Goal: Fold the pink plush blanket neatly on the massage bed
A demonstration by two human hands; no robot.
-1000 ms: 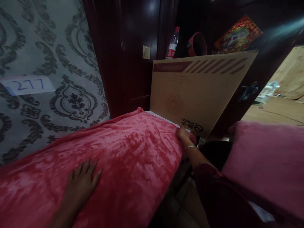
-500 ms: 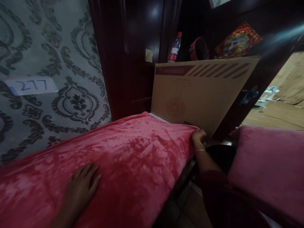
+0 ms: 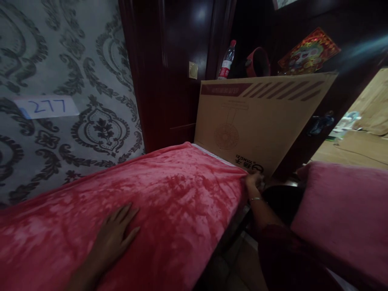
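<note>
The left hand [image 3: 112,238] lay on the cloth [image 3: 169,202], the right hand [image 3: 253,182] at its far right corner. Behind the cloth stood a carton [image 3: 251,121], with a bottle [image 3: 226,64] above its top edge. Leftward rose the wall [image 3: 69,81], bearing a label [image 3: 48,107]; rightward sat a cushion [image 3: 345,214].

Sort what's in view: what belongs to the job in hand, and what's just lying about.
In the job:
Red plush cloth, spread out
Left hand, flat on it
Right hand, at its far right corner

Apparently just lying about:
Large brown cardboard box with printed stripes
Clear plastic bottle with red cap
Red-and-gold printed square
Pink, fuzzy rectangular pad
</note>
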